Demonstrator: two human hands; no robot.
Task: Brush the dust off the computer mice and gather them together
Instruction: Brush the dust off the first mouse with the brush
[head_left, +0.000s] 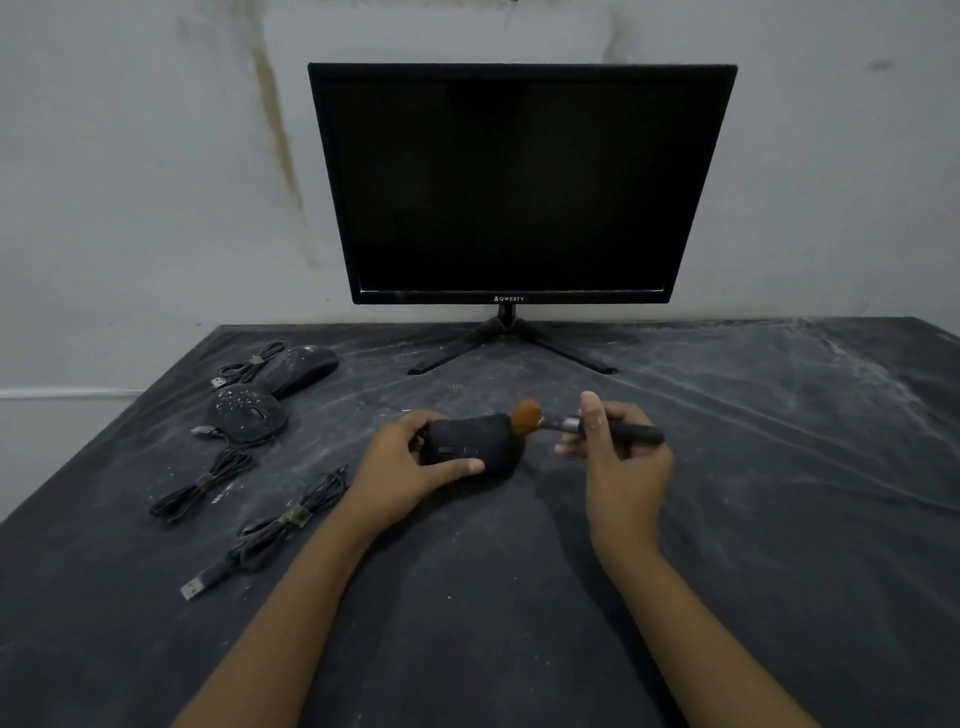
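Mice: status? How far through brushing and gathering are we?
Done: the near mouse and far mouse lie side by side at the far left. Both show pale specks, so whether they are clean is unclear.
In hand: the left hand holds the third mouse at centre. The right hand holds the brush, bristles on its end.
Left: finish this one and set it with the pair.

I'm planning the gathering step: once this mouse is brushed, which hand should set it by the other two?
Left. The left hand grips the mouse, and the other mice lie on its side; the right hand holds the brush.
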